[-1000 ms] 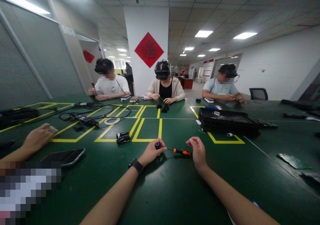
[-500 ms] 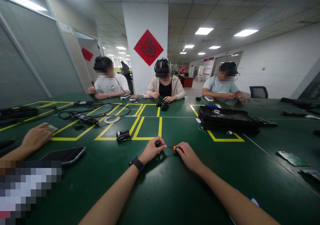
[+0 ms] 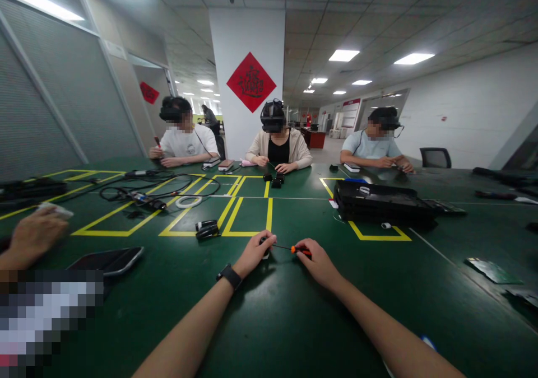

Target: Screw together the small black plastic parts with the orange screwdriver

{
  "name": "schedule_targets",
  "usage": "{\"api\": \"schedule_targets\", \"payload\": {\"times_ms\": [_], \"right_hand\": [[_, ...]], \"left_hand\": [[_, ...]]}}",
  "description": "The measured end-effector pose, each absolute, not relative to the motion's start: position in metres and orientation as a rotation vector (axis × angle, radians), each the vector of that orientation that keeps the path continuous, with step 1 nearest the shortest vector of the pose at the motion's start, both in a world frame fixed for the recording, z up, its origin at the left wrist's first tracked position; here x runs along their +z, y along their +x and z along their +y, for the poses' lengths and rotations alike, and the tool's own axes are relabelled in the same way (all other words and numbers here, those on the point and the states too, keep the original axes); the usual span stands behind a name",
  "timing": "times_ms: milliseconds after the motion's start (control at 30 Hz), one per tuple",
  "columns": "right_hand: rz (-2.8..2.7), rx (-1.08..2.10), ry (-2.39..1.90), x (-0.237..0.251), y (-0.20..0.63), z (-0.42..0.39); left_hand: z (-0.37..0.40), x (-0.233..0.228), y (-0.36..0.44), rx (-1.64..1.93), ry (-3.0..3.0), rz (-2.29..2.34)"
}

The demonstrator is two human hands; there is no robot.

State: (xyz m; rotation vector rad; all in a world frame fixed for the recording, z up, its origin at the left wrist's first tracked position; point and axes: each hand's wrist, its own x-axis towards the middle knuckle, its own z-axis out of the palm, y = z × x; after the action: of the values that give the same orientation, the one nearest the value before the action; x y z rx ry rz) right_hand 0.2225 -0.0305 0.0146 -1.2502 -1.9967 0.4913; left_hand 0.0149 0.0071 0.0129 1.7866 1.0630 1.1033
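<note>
A long green table (image 3: 294,322) marked with yellow tape lines, seen from the head of a person seated at it; both bare forearms reach forward to the middle of the view. The left hand (image 3: 253,252), with a dark watch (image 3: 229,276) on its wrist, is curled closed around a small black part (image 3: 264,241) that rests on the tabletop (most of the part is hidden under the fingers). The right hand (image 3: 317,263) is clamped on the orange handle of a small screwdriver (image 3: 292,248); its thin shaft runs level to the left and its tip meets the black part, so the two hands sit near each other, joined by the tool. Just beyond the left hand lies a small black and silver device (image 3: 205,228) inside a yellow-taped box; a black tray (image 3: 382,201) sits farther off to the right. At the left edge another person's hand (image 3: 31,235) holds a small pale object, with a dark phone (image 3: 107,259) lying near it. Three more people sit across the far side of the table, hands busy with small items.
</note>
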Motion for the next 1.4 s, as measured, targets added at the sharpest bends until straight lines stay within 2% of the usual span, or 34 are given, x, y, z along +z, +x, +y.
{"api": "schedule_targets", "payload": {"times_ms": [1400], "right_hand": [[-2.021, 0.507, -1.258, 0.0177, 0.2247, -0.0315]], "left_hand": [[0.0094, 0.0068, 0.0126, 1.100, 1.951, 1.023]]}}
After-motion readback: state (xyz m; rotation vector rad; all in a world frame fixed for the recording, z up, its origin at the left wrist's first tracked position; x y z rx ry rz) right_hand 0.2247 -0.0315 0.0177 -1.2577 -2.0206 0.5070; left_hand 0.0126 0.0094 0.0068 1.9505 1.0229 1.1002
